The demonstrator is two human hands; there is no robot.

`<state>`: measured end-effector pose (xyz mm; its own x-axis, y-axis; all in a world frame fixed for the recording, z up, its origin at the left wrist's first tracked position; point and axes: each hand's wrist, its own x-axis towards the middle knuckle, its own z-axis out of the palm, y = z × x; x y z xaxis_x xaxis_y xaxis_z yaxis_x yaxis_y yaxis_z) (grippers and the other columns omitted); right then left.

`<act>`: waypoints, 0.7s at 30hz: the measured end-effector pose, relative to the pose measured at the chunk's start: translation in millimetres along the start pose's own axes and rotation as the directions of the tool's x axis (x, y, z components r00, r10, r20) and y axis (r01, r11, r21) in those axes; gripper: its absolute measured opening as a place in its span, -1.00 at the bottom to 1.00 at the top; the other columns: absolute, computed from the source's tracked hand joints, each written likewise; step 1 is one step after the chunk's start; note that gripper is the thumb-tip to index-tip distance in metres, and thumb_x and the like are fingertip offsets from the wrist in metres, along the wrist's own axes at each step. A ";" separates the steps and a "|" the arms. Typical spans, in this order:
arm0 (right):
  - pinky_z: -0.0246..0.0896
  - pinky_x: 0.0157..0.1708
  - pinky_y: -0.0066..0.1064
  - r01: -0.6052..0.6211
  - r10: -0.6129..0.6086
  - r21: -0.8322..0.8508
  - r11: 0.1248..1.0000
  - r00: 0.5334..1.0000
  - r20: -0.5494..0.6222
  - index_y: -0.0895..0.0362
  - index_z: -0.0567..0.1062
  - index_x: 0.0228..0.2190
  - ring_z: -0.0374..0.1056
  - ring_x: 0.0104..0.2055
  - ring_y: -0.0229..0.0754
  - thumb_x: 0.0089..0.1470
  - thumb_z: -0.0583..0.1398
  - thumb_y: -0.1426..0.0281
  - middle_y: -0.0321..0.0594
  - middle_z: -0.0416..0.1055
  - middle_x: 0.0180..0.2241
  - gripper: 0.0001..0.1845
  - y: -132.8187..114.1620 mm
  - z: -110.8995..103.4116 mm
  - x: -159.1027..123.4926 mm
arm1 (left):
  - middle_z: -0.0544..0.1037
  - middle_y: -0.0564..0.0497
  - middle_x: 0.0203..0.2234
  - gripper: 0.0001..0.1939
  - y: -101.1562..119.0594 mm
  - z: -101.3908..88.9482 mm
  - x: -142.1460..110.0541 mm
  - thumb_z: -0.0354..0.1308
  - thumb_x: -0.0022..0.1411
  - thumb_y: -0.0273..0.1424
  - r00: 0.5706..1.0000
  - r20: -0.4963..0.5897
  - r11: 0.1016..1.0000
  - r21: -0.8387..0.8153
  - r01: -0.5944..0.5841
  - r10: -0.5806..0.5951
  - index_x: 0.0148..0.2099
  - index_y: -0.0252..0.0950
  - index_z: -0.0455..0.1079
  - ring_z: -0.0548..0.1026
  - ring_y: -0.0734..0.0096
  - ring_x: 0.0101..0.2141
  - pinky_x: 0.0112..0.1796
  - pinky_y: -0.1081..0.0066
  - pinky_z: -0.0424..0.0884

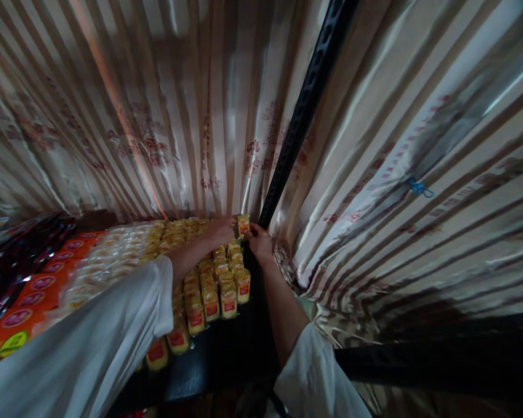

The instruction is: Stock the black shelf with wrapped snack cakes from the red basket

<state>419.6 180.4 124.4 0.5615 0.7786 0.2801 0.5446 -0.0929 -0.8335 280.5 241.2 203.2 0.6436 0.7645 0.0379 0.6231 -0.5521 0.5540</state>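
A small yellow snack packet (243, 226) with a red label stands upright between my two hands at the far right end of the rows. My right hand (260, 241) pinches its right side between thumb and fingers. From the left, my left hand (223, 231) reaches over the rows to the packet's other side; its fingertips are dim, and I cannot tell how they are placed. Below lie several rows of like yellow packets (210, 303) with red labels, packed closely on a black shelf (218, 354).
Left of the yellow rows are pale clear-wrapped packets (113, 249), orange packages (39, 284) and dark shiny packages (21, 255). A black slotted post (303, 110) rises behind my right hand. Pleated printed sheeting (192, 116) hangs behind, with a blue tie (419, 187) at the right.
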 end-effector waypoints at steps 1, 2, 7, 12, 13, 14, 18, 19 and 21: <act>0.26 -0.18 -0.37 -0.019 0.019 -0.004 1.000 1.000 0.016 0.08 0.49 -0.20 0.40 -0.27 -0.20 0.00 0.16 0.36 -0.23 0.51 -0.30 -0.73 1.9 3.4 -1.0 | 0.54 -0.07 -0.14 -0.64 -2.6 0.3 -1.2 0.00 0.09 -0.57 1.000 0.008 1.000 0.025 -0.003 0.003 -0.08 -0.31 0.47 0.45 0.25 -0.10 -0.04 0.39 0.30; 0.26 -0.19 -0.38 -0.039 0.039 -0.017 0.999 0.999 0.025 0.08 0.49 -0.22 0.40 -0.28 -0.21 -0.01 0.17 0.37 -0.24 0.51 -0.32 -0.75 3.3 6.7 -2.2 | 0.53 -0.07 -0.13 -0.63 -5.1 0.4 -2.4 0.01 0.08 -0.57 1.000 0.015 0.999 0.041 -0.011 0.010 -0.08 -0.30 0.47 0.44 0.24 -0.09 -0.03 0.39 0.29; 0.26 -0.25 -0.40 -0.075 0.077 -0.048 0.996 0.996 0.046 0.10 0.45 -0.24 0.37 -0.36 -0.23 -0.03 0.15 0.42 -0.28 0.47 -0.41 -0.76 3.6 18.1 -6.3 | 0.54 0.01 -0.15 -0.62 -12.1 1.3 -6.4 0.00 0.08 -0.57 0.997 0.031 0.991 0.119 -0.068 0.065 -0.09 -0.24 0.47 0.44 0.32 -0.12 -0.06 0.47 0.30; 0.25 -0.30 -0.45 -0.058 0.058 -0.031 0.998 0.998 0.026 0.05 0.39 -0.39 0.34 -0.41 -0.27 -0.08 0.17 0.44 -0.38 0.40 -0.49 -0.88 0.9 19.9 -7.3 | 0.54 0.01 -0.18 -0.63 -13.4 5.6 -5.6 -0.01 0.06 -0.57 0.997 0.015 0.985 0.157 -0.072 0.070 -0.12 -0.25 0.48 0.46 0.39 -0.18 -0.12 0.50 0.33; 0.24 -0.31 -0.45 -0.055 0.056 -0.036 0.998 0.998 0.027 0.05 0.38 -0.41 0.34 -0.42 -0.26 -0.09 0.17 0.44 -0.38 0.40 -0.50 -0.90 0.9 20.1 -7.6 | 0.55 0.01 -0.19 -0.63 -13.4 6.6 -5.5 -0.01 0.06 -0.57 0.998 0.007 0.985 0.161 -0.061 0.060 -0.12 -0.24 0.48 0.46 0.39 -0.19 -0.12 0.49 0.34; 0.24 -0.31 -0.44 -0.055 0.056 -0.037 0.998 0.998 0.027 0.05 0.38 -0.42 0.34 -0.42 -0.26 -0.09 0.17 0.44 -0.38 0.40 -0.50 -0.91 1.1 20.5 -7.8 | 0.55 0.01 -0.19 -0.63 -13.2 7.3 -5.7 -0.02 0.06 -0.57 0.999 0.001 0.985 0.164 -0.053 0.054 -0.12 -0.24 0.48 0.47 0.40 -0.20 -0.13 0.49 0.35; 0.26 -0.27 -0.40 -0.072 0.072 0.000 0.997 0.997 0.019 0.08 0.39 -0.40 0.35 -0.38 -0.23 -0.09 0.16 0.41 -0.32 0.42 -0.43 -0.90 4.3 23.7 -7.6 | 0.53 -0.01 -0.17 -0.63 -9.3 6.0 -10.5 -0.04 0.08 -0.58 0.995 -0.054 0.982 0.173 -0.076 0.087 -0.13 -0.27 0.48 0.46 0.40 -0.16 -0.09 0.48 0.33; 0.26 -0.25 -0.40 -0.077 0.077 0.014 0.997 0.997 0.019 0.09 0.40 -0.39 0.36 -0.36 -0.23 -0.09 0.16 0.40 -0.30 0.43 -0.42 -0.88 5.6 24.7 -7.3 | 0.53 -0.02 -0.16 -0.63 -7.7 4.9 -12.8 -0.05 0.08 -0.59 0.991 -0.073 0.980 0.173 -0.094 0.108 -0.14 -0.28 0.48 0.45 0.39 -0.13 -0.05 0.48 0.31; 0.27 -0.22 -0.38 -0.082 0.081 0.033 0.996 0.996 0.027 0.10 0.41 -0.35 0.38 -0.33 -0.23 -0.10 0.15 0.41 -0.29 0.45 -0.39 -0.83 8.2 26.5 -7.0 | 0.52 -0.01 -0.14 -0.63 -4.3 2.6 -17.9 -0.04 0.07 -0.60 0.986 -0.107 0.980 0.165 -0.109 0.128 -0.14 -0.27 0.47 0.42 0.40 -0.08 0.00 0.47 0.27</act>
<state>403.6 190.7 103.0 0.5867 0.7851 0.1985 0.4758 -0.1358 -0.8690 267.5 229.1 197.9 0.6664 0.7190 0.1975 0.6141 -0.6795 0.4015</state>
